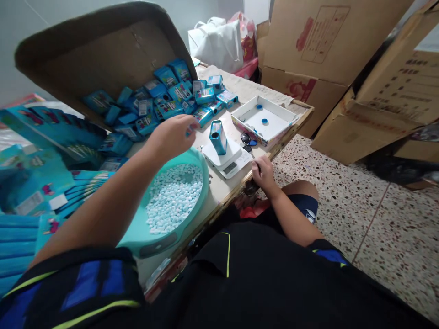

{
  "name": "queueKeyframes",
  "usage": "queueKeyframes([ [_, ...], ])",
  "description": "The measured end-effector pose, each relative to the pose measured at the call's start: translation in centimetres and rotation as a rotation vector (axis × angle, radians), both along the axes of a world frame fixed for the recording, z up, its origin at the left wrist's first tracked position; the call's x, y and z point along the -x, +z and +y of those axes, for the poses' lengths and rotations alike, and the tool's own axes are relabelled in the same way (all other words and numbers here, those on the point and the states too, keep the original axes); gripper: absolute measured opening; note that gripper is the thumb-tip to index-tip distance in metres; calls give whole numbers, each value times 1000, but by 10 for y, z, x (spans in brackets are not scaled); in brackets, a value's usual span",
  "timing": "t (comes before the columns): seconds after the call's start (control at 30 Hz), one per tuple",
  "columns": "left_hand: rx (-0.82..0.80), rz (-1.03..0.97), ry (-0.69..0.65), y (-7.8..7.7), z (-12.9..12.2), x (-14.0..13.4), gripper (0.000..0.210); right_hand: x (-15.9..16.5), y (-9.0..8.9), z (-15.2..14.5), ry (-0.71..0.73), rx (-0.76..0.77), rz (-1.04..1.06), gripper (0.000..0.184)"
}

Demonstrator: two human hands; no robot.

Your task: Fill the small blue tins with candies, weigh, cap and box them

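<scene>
My left hand (175, 133) is over the far rim of a turquoise basin (202, 201), fingers pinched together. A bit of blue shows at its fingertips; I cannot make out what it is. Small pale blue and white candies (174, 196) lie in the basin. A blue tin (218, 138) with a round hole in its top stands upright on a white digital scale (236, 160). My right hand (263, 174) rests at the table's front edge beside the scale, fingers curled; their inside is hidden.
Many blue tins (171, 107) spill from a tipped brown carton (96, 50). A shallow white box (270, 123) holds a few blue caps, with dark and blue round pieces (246, 142) beside it. Folded blue packaging (30, 183) is stacked left. Large cardboard boxes (308, 45) stand right.
</scene>
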State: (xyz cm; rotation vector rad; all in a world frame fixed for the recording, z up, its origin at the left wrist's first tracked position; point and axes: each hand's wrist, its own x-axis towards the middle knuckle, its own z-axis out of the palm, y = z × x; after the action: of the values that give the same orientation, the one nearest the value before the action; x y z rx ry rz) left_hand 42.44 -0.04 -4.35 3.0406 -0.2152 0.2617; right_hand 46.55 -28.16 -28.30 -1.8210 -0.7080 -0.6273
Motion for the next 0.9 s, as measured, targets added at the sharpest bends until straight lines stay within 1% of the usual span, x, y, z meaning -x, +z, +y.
queueKeyframes([
  [0.03, -40, 34, 76, -5, 11, 11, 30, 1, 0, -1, 6, 1, 9, 22],
  [0.07, -75, 111, 152, -12, 23, 22, 27, 1, 0, -1, 14, -4, 11, 22],
  [0.13, -73, 386, 282, -31, 43, 43, 28, 1, -2, -2, 22, -23, -2, 21],
  [0.17, -39, 546, 294, -42, 51, 52, 34, 0, -3, -2, 19, -33, -15, 20],
  [0.2, -13, 666, 293, -52, 56, 60, 43, -1, -3, -2, 11, -41, -27, 20],
  [0.23, 9, 741, 282, -61, 59, 67, 52, -1, -3, -3, 0, -45, -30, 19],
  [0.3, 39, 778, 273, -73, 62, 77, 65, 0, -1, -5, -19, -27, -3, 20],
  [0.33, 51, 772, 283, -76, 62, 80, 67, 3, 2, -6, -19, 3, 22, 22],
  [0.4, 90, 786, 313, -77, 64, 83, 68, 14, 13, -4, 34, 98, 57, 30],
  [0.47, 137, 827, 328, -76, 69, 85, 68, 32, 26, 6, 170, 194, 46, 36],
  [0.53, 210, 847, 349, -75, 77, 87, 65, 53, 42, 25, 322, 267, 32, 41],
  [0.6, 317, 862, 373, -77, 86, 89, 61, 69, 55, 49, 386, 372, 68, 45],
  [0.67, 415, 873, 388, -79, 96, 91, 60, 78, 66, 71, 417, 513, 108, 40],
  [0.73, 471, 870, 392, -80, 103, 95, 58, 77, 74, 86, 442, 633, 120, 30],
  [0.8, 488, 831, 422, -79, 108, 100, 57, 73, 78, 93, 475, 713, 109, 23],
  [0.9, 511, 764, 483, -75, 110, 106, 56, 67, 79, 95, 534, 784, 71, 19],
])
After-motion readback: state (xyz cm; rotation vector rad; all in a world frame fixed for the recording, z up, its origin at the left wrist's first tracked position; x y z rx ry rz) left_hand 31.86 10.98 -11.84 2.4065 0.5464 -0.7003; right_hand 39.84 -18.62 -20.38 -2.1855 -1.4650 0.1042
